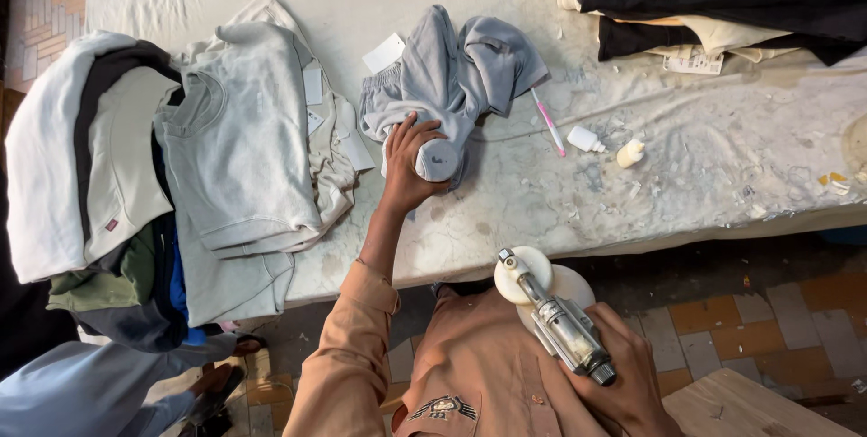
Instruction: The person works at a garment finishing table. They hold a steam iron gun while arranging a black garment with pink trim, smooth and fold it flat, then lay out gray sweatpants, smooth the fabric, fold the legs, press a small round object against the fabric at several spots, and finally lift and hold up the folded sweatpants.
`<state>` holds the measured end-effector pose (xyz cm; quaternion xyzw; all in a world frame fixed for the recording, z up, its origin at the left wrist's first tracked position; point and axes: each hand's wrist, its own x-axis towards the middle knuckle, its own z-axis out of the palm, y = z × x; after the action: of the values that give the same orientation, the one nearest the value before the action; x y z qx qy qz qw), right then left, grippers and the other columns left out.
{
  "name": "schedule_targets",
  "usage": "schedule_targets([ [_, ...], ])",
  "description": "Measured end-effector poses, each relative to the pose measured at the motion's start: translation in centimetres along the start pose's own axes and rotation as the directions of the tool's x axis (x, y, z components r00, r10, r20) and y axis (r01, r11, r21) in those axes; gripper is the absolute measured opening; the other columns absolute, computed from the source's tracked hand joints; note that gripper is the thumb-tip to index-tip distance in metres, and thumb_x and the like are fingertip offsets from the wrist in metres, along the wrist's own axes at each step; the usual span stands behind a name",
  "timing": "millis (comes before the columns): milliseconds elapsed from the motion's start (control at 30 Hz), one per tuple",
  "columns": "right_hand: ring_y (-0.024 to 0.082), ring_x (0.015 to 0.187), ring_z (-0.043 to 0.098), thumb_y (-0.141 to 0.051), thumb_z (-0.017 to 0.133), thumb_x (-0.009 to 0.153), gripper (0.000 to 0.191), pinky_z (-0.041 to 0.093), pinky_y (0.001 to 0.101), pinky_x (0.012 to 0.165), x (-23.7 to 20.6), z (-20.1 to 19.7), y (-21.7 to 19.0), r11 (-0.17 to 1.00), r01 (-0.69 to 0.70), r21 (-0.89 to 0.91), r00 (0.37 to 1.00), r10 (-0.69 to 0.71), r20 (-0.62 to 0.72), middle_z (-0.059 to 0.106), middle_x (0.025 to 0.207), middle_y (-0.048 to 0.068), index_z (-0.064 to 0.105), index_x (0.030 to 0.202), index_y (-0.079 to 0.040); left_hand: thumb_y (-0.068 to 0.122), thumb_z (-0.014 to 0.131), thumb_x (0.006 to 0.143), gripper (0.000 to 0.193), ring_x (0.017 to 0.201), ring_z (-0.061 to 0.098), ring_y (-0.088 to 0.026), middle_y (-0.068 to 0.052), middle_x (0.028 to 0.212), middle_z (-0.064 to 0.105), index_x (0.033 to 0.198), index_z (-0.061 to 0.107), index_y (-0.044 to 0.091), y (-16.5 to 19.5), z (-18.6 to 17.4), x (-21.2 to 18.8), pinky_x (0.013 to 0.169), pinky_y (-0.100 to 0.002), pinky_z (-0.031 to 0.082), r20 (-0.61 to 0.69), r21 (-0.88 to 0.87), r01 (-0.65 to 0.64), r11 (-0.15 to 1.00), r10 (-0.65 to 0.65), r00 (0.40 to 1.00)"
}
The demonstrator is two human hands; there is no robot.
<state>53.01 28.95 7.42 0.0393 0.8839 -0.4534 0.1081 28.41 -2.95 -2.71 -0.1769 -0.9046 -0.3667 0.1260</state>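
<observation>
So my left hand (408, 159) has its grip wrapped round a grey garment (452, 76) bunched over a rounded form on the stained white counter (506, 211). My right hand (623, 374) is closed on a metal spray gun (564, 327) with a white cup, near my chest. Folded sweatshirts (235, 157) are stacked to the left.

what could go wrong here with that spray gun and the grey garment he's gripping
1. The right hand holds the spray gun low, off the table edge; raising it might clip that edge.
2. The left hand bunches only part of the grey garment, so loose folds may catch stray spray.
3. The small white bottle and pink pen lie close by and may get knocked.
</observation>
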Motion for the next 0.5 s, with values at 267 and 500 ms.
schedule_targets([
  [267,0.024,0.068,0.075,-0.025,0.075,0.06,0.044,0.056,0.0402,0.055,-0.02,-0.18,-0.99,0.994,0.092,0.058,0.996,-0.091,-0.025,0.071,0.084,0.01,0.071,0.095,0.001,0.016,0.093,0.047,0.074,0.152,0.034,-0.032,0.001,0.14,0.06,0.115,0.067,0.019,0.39,0.03,-0.05,0.127,-0.053,0.017,-0.001,-0.014,-0.005,1.0,0.005,1.0],
  [500,0.022,0.064,0.07,-0.028,0.072,0.058,0.048,0.051,0.0395,0.05,0.07,-0.07,-0.15,0.988,0.148,0.039,0.987,-0.145,-0.075,0.068,0.082,0.01,0.071,0.096,0.001,0.018,0.093,0.049,0.071,0.152,0.034,-0.031,0.001,0.14,0.06,0.116,0.067,0.019,0.18,-0.16,0.02,0.127,-0.053,0.017,0.0,-0.024,0.016,1.0,-0.016,1.0],
])
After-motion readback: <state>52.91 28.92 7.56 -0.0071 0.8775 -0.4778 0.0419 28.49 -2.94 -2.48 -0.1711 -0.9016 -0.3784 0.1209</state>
